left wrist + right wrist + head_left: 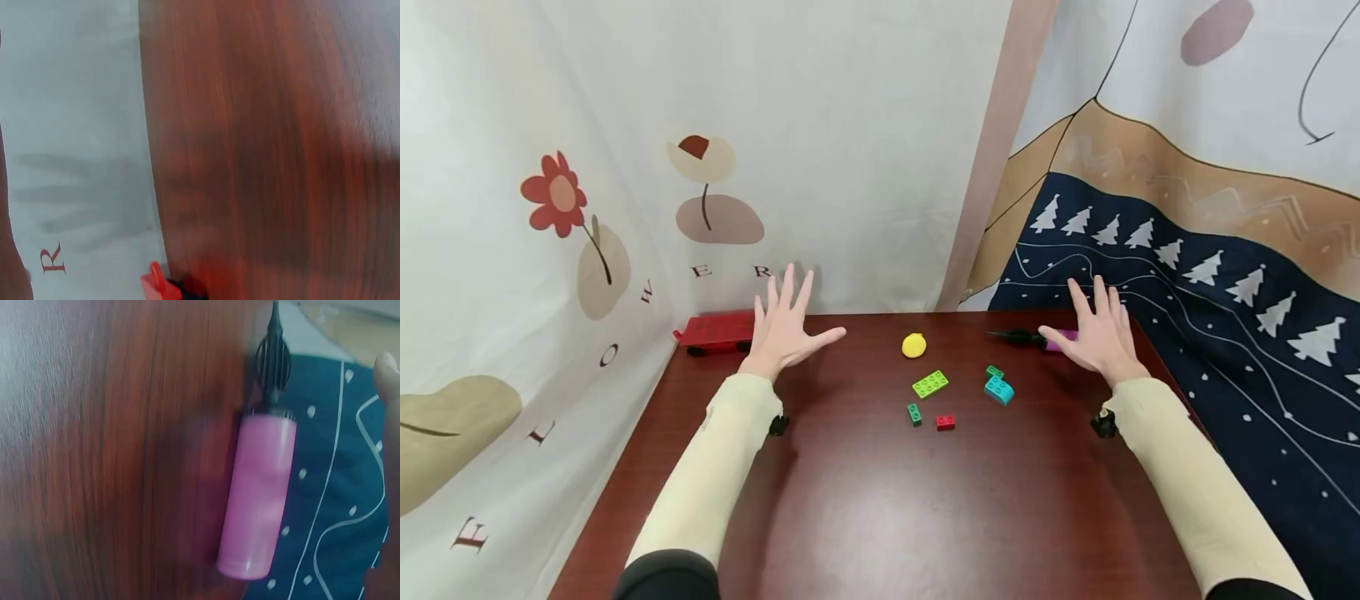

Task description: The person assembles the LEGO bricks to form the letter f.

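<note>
My left hand (784,330) is raised above the table's far left with its fingers spread, close to a red toy vehicle (718,332) with black wheels. Part of that red toy also shows at the bottom of the left wrist view. My right hand (1102,335) hovers on the far right, fingers straight and apart, holding nothing. It partly covers a hand balloon pump (256,494) with a pinkish-purple barrel and a black nozzle, lying by the table's back edge. Between the hands sits a small round yellow object (913,345).
Several toy building bricks lie mid-table: a lime brick (930,384), a dark green brick (913,414), a red brick (945,422), a blue brick (998,390) and a green brick (994,372). Printed curtains (850,167) hang behind the brown table (940,517) and along its sides.
</note>
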A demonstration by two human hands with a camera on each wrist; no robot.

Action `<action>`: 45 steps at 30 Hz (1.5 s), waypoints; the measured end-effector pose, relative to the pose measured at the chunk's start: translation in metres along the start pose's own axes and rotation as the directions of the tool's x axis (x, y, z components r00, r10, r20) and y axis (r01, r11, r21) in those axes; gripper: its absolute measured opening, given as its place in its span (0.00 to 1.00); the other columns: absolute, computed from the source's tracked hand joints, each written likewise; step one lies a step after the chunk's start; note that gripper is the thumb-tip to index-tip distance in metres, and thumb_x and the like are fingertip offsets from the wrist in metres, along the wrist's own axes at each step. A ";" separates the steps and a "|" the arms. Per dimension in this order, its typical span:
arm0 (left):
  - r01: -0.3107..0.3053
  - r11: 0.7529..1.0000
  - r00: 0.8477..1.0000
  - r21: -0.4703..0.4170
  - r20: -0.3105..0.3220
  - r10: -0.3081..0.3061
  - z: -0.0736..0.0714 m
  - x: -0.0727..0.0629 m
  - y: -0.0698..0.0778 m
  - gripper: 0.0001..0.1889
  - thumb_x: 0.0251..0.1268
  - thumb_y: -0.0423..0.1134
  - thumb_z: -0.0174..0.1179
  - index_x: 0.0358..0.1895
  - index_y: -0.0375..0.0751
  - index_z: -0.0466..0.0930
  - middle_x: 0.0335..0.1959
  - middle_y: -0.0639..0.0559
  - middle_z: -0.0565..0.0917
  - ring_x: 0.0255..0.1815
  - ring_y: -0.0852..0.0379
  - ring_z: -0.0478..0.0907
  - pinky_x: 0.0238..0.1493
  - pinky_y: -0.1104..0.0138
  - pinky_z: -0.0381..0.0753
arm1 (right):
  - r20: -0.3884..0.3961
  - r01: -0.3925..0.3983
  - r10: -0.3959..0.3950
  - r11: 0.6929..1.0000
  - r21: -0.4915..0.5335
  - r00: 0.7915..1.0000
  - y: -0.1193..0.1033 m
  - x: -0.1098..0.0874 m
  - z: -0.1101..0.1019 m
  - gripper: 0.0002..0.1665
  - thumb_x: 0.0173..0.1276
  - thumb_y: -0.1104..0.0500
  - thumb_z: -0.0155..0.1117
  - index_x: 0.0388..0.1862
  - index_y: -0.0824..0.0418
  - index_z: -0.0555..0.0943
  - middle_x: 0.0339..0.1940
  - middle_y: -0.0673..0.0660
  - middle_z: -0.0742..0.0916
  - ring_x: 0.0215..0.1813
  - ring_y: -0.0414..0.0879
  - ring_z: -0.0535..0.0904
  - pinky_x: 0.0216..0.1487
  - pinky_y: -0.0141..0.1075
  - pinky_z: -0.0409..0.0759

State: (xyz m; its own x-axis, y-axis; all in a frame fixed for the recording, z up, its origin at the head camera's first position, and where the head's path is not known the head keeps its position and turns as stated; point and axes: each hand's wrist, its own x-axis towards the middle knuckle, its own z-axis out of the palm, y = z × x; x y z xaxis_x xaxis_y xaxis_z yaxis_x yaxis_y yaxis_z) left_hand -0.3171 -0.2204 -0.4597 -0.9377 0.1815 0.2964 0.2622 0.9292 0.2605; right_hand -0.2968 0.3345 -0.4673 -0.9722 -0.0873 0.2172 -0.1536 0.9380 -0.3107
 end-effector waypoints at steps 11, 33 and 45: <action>-0.043 0.990 0.996 -0.133 0.070 0.052 0.019 -0.027 0.022 0.59 0.58 0.83 0.55 0.87 0.63 0.41 0.88 0.47 0.45 0.86 0.39 0.49 0.79 0.35 0.50 | -0.051 0.151 -0.146 0.979 0.138 0.988 -0.040 -0.022 0.016 0.56 0.69 0.33 0.69 0.87 0.51 0.57 0.85 0.66 0.60 0.80 0.71 0.57 0.69 0.73 0.65; -0.088 0.885 0.917 -0.458 0.310 0.251 0.075 -0.068 0.090 0.49 0.57 0.65 0.75 0.79 0.49 0.68 0.70 0.51 0.77 0.67 0.51 0.76 0.67 0.51 0.76 | 0.349 0.377 -0.509 0.844 0.382 0.787 -0.122 -0.066 0.068 0.31 0.72 0.51 0.74 0.69 0.59 0.79 0.59 0.54 0.86 0.58 0.47 0.84 0.60 0.48 0.83; -0.062 0.851 0.907 -0.522 0.327 0.267 0.100 -0.069 0.105 0.34 0.52 0.55 0.82 0.61 0.48 0.81 0.50 0.58 0.84 0.50 0.57 0.77 0.58 0.60 0.77 | 0.398 0.373 -0.523 0.839 0.397 0.754 -0.135 -0.064 0.089 0.32 0.66 0.54 0.79 0.67 0.57 0.80 0.48 0.48 0.88 0.49 0.42 0.82 0.56 0.44 0.83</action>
State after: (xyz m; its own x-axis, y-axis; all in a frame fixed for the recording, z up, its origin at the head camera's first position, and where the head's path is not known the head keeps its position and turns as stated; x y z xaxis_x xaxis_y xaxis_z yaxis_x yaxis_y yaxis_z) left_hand -0.2472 -0.1031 -0.5448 -0.8547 0.5177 0.0382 0.4007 0.6112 0.6826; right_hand -0.2301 0.1838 -0.5218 -0.7226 -0.6900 -0.0422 -0.5612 0.6211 -0.5470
